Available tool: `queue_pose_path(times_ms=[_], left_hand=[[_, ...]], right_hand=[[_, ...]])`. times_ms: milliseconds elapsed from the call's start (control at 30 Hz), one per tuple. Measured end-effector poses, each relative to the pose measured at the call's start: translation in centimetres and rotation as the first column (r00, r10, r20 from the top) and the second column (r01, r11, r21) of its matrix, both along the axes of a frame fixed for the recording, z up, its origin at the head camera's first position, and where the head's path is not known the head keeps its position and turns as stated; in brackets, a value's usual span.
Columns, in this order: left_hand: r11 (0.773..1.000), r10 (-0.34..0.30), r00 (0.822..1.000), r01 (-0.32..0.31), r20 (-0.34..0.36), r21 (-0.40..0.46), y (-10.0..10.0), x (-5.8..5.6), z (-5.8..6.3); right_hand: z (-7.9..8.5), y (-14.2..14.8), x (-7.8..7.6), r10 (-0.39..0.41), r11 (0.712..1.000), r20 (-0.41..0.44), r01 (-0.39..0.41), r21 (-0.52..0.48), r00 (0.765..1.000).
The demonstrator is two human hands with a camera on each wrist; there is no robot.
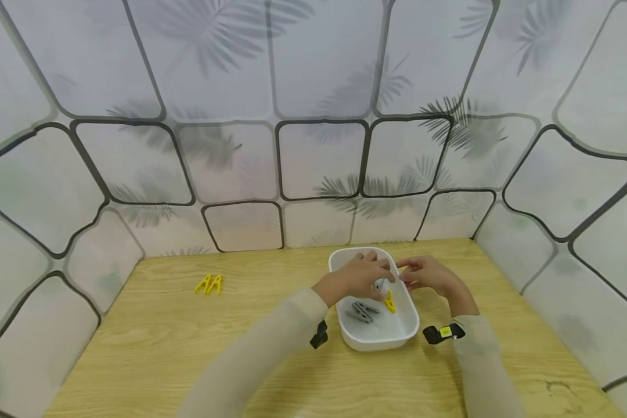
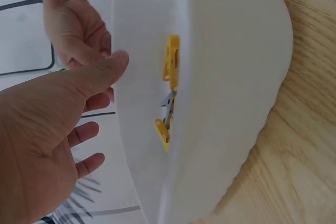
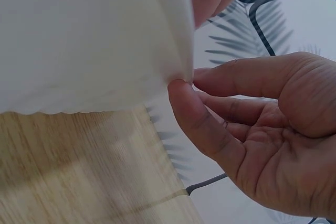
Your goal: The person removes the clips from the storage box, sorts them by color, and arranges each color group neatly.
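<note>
A white plastic bin (image 1: 404, 320) stands on the table, holding grey clothespins (image 1: 363, 312) and a yellow clothespin (image 1: 389, 302); the left wrist view shows another yellow clothespin (image 2: 163, 132) inside. Over the bin's far half reaches my left hand (image 1: 359, 275), its fingers loosely bent and spread, partly hiding a small greyish thing (image 1: 379, 284) beneath. Nothing shows between thumb and fingers in the left wrist view. At the bin's right side my right hand (image 1: 432, 275) pinches the rim between thumb and finger, plainest in the right wrist view (image 3: 252, 124).
Two yellow clothespins (image 1: 209, 284) lie side by side on the wooden table (image 1: 188, 354), left of the bin. Patterned cloth walls (image 1: 319, 168) rise at the table's back and both sides.
</note>
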State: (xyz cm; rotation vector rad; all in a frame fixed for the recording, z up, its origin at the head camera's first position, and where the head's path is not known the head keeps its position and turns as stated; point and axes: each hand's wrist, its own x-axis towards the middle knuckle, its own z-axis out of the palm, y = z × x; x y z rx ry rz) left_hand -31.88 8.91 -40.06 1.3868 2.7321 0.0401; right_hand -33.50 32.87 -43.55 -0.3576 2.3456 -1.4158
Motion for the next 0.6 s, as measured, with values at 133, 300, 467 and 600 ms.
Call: queue_pose_path(times_ms=[133,300,467,600], left_hand=[[0.999,0.005,1.000,-0.006,-0.020,-0.032,0.6,-0.2,-0.8],[0.998,0.004,1.000,-0.005,-0.027,-0.055,1.1,-0.3,-1.7],[0.997,0.028,0.999,-0.029,-0.019,-0.065,1.5,-0.6,-2.5],[0.995,0.051,0.999,-0.050,0.009,-0.086,1.8,-0.8,-3.1]], right_hand=[[0.0,-0.1,-0.1,-0.008,1.000,0.001,0.008,0.001,1.000],[0.1,-0.2,0.0,-0.012,1.000,0.007,0.012,-0.001,1.000],[0.3,-0.3,0.0,-0.015,1.000,0.004,0.015,0.004,1.000],[0.4,-0.2,0.1,-0.023,1.000,0.015,0.023,0.004,1.000]])
